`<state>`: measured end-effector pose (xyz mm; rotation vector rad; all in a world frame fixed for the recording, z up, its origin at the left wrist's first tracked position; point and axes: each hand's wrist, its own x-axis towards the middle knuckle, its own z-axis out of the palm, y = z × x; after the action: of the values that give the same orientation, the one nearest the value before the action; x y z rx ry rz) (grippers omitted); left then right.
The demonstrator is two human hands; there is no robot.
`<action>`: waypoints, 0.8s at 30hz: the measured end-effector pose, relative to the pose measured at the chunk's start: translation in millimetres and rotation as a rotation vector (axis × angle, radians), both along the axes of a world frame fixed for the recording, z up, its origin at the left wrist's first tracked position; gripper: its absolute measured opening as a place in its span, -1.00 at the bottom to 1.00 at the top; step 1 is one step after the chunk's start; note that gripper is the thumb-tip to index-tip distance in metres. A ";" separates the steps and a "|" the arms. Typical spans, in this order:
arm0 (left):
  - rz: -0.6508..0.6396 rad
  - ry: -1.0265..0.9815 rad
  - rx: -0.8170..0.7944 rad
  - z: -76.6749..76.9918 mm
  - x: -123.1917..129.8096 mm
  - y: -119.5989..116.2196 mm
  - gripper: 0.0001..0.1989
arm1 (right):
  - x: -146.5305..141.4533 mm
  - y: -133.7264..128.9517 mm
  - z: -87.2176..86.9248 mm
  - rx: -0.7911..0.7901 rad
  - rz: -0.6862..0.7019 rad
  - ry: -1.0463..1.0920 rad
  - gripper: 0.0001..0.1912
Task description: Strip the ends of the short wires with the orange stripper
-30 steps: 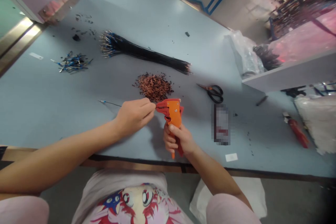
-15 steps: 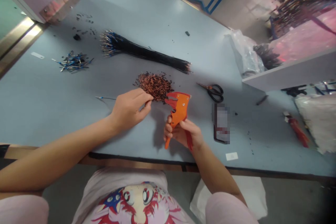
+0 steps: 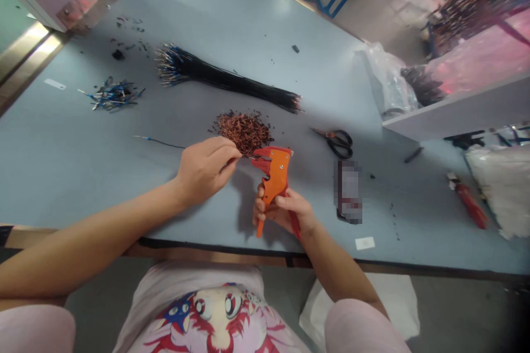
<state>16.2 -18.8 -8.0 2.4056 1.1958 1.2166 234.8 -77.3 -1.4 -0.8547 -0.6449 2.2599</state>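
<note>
My left hand point(image 3: 205, 171) pinches a thin black wire point(image 3: 159, 143) with a blue-sleeved terminal at its far end. The wire's other end reaches the jaws of an orange wire stripper point(image 3: 275, 179), held upright in my right hand point(image 3: 284, 212). Its red lower handle runs down past my right wrist. Just above the jaws lies a heap of copper-brown wire offcuts point(image 3: 244, 132). Further up the blue-grey workbench point(image 3: 124, 193) stretches a long bundle of black wires point(image 3: 223, 80) with metal terminals at the left end.
Loose blue-and-metal terminals point(image 3: 114, 95) lie at the left. To the right are black-handled scissors point(image 3: 337, 143), a pixelated object point(image 3: 348, 190), a red-handled tool point(image 3: 470, 204), a plastic bag point(image 3: 389, 83) and a white sack point(image 3: 501, 193). A white shelf point(image 3: 455, 116) overhangs the right.
The stripper has swung back from its tilted position, with its jaws again at the wire end. My left hand has moved slightly toward it, and the wire's terminal end has swung up and left.
</note>
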 end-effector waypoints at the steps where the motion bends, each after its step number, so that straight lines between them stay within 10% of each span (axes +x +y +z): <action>1: -0.003 -0.002 0.004 0.0 0.0 0.0 -0.91 | -0.1 0.0 -0.2 0.000 -0.001 0.001 -0.64; 24: -0.036 0.027 -0.035 0.8 6.7 -7.6 -0.90 | -2.6 -4.4 -0.3 0.000 0.115 -0.016 -0.68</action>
<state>22.8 -26.4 -7.2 2.4156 1.1659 1.1466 232.1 -81.7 -1.7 -0.8563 -0.7181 2.3576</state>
